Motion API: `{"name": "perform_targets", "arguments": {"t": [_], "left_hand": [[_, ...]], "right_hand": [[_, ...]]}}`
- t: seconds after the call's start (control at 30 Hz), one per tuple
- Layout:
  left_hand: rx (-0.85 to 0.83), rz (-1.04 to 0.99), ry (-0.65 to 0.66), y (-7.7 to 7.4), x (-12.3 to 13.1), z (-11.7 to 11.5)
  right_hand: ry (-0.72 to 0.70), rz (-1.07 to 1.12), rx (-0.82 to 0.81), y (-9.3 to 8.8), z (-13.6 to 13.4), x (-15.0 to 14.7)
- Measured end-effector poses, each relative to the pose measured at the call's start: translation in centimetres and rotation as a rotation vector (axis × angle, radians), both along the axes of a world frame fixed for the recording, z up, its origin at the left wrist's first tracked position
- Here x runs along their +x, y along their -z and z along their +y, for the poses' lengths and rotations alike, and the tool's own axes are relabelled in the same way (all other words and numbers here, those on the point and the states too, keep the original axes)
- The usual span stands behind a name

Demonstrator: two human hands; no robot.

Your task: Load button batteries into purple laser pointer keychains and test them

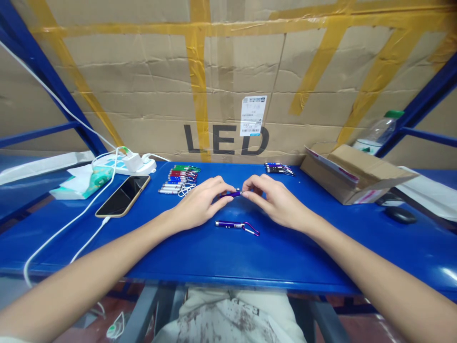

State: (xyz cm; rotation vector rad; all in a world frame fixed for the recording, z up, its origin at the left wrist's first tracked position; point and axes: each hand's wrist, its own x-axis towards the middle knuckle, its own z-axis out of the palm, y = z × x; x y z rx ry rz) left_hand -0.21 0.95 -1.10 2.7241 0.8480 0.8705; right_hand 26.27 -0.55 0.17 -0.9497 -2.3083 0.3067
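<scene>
Blue tabletop (200, 259) below, both hands (198, 202) (273, 197) hold a penlight (234, 194) (long axis sideways).

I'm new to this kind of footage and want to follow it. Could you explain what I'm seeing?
There's no machine here: this one picture comes from a camera on a person's head, looking forward and down at their bare hands. The left hand pinches a slim purple rod; the right hand has its fingertips at the rod's other end, though whether they grip it is hard to tell. Nearer the person, a purple rod with a clip lies on the blue table. Farther back are coloured rods on the left and darker rods on the right. A phone lies far left, a cardboard box far right.
</scene>
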Motion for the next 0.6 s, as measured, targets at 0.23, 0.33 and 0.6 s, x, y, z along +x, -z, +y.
{"name": "perform_targets", "arguments": {"t": [0.23,0.33,0.6], "left_hand": [[-0.005,0.020,0.012,-0.13,-0.05,0.00],[0.036,0.035,0.010,-0.18,-0.09,0.03],[0.265,0.066,0.017,-0.42,-0.08,0.01]], "right_hand": [[-0.003,0.021,-0.086,0.20,0.16,-0.12],[-0.006,0.103,-0.230,0.31,0.25,-0.25],[-0.041,0.370,-0.642,0.09,0.44,-0.72]]}}
